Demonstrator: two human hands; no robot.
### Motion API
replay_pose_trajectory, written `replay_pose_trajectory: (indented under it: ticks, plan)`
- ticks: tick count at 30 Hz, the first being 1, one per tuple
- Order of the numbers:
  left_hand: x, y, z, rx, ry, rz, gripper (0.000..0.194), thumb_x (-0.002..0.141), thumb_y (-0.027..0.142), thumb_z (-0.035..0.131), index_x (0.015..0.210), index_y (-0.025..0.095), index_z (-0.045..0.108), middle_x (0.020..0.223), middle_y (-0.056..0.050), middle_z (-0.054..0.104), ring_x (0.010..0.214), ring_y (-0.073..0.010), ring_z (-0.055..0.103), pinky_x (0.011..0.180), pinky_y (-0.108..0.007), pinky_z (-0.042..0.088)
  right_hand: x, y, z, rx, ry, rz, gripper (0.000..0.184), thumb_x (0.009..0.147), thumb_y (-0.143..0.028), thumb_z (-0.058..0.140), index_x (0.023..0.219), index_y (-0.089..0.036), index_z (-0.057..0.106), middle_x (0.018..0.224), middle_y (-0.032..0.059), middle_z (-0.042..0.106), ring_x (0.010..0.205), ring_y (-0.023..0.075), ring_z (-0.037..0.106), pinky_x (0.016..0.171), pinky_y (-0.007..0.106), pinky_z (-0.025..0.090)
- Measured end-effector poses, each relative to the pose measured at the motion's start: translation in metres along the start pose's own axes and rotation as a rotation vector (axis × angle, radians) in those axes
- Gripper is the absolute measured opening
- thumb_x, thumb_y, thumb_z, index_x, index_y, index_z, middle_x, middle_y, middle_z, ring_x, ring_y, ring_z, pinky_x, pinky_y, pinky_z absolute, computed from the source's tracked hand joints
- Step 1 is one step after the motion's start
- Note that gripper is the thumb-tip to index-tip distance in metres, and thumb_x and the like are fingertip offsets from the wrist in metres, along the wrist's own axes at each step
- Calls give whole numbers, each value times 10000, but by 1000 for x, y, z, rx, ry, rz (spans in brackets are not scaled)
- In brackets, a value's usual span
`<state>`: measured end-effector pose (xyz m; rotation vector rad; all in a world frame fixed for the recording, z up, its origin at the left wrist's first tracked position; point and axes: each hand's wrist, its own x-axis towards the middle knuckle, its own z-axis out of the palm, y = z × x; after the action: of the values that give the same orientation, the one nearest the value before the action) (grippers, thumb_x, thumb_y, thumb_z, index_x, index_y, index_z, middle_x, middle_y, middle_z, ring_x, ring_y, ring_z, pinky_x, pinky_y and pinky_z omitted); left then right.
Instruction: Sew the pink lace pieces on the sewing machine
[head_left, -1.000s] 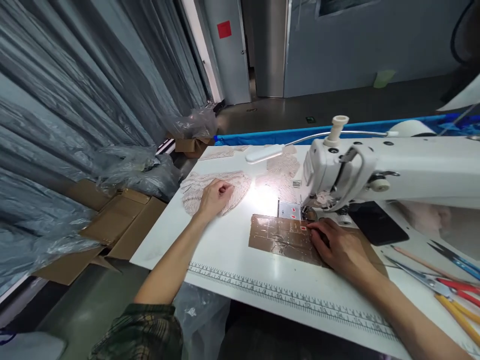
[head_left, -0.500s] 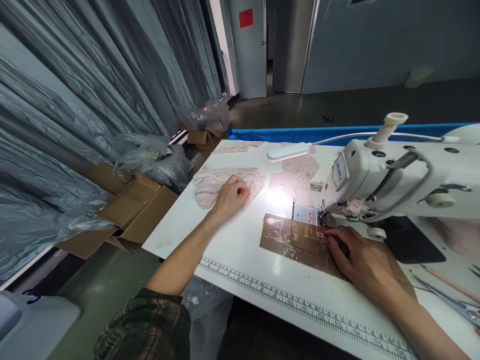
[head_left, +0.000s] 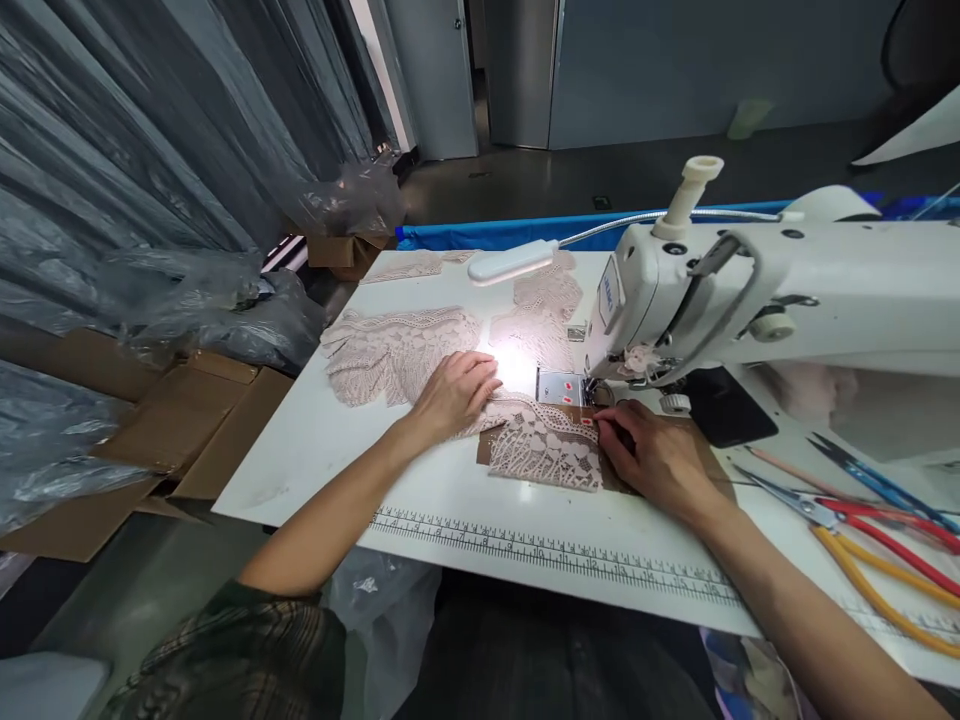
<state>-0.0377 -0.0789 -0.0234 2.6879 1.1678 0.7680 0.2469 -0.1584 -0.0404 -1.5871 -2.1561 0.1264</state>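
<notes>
A pale pink lace piece (head_left: 544, 448) lies over the brown taped patch in front of the white sewing machine (head_left: 750, 290). My left hand (head_left: 455, 392) rests on the lace's left end, fingers curled down on it. At the lace's right edge, close to the needle plate (head_left: 561, 385), my right hand (head_left: 651, 452) pinches the fabric. A larger stack of the same lace (head_left: 390, 350) sits to the left of my left hand.
More lace pieces (head_left: 544, 300) lie under the white gooseneck lamp (head_left: 514, 262). Scissors and pliers with red, yellow and blue handles (head_left: 870, 530) lie at the right. A ruler strip (head_left: 555, 555) runs along the table's front. Cardboard boxes (head_left: 187, 430) and plastic-wrapped bundles stand at the left.
My left hand has drawn one lace piece from the stack rightward onto the brown patch. My right hand stayed by the needle and now pinches the lace's edge.
</notes>
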Motion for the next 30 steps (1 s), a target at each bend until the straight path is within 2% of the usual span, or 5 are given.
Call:
replay_pose_trajectory:
  ticks: [12, 17, 20, 23, 30]
  plan:
    - [1, -3, -4, -90, -26, 54, 199, 969, 264, 539, 807, 161, 591, 823, -46, 620, 759, -165, 561, 682, -309, 455, -8, 0, -3, 222, 94, -113, 290, 972, -328, 452, 1130, -182, 648, 939, 83, 690, 699, 194, 632, 621, 335, 500]
    - [7, 54, -13, -371, -44, 258, 153, 958, 249, 580, 855, 155, 643, 719, -13, 661, 630, -117, 573, 604, -252, 464, -6, -11, -7, 360, 32, -320, 710, 895, -422, 606, 1513, -198, 338, 1358, 179, 505, 1248, 302, 513, 995, 487, 499]
    - [4, 99, -28, -569, -145, 317, 108, 926, 225, 633, 848, 164, 675, 707, -12, 676, 636, -110, 596, 614, -236, 477, -8, -17, -11, 406, -92, -375, 466, 879, -368, 626, 1317, -215, 577, 1309, 156, 539, 1258, 316, 485, 1024, 522, 469]
    - [-2, 124, -50, -729, -223, 186, 201, 880, 306, 700, 748, 173, 629, 679, -5, 660, 607, -105, 581, 589, -234, 469, -17, -22, -29, 529, -322, -309, 166, 904, -261, 572, 994, -217, 703, 1143, 109, 636, 1107, 264, 581, 942, 441, 509]
    - [-2, 105, -70, -946, -251, -262, 372, 842, 483, 698, 695, 177, 546, 688, -18, 626, 604, -112, 577, 541, -235, 473, -35, -5, -79, 907, -683, 80, 329, 915, -482, 581, 840, -186, 704, 822, 44, 673, 756, 172, 611, 688, 289, 516]
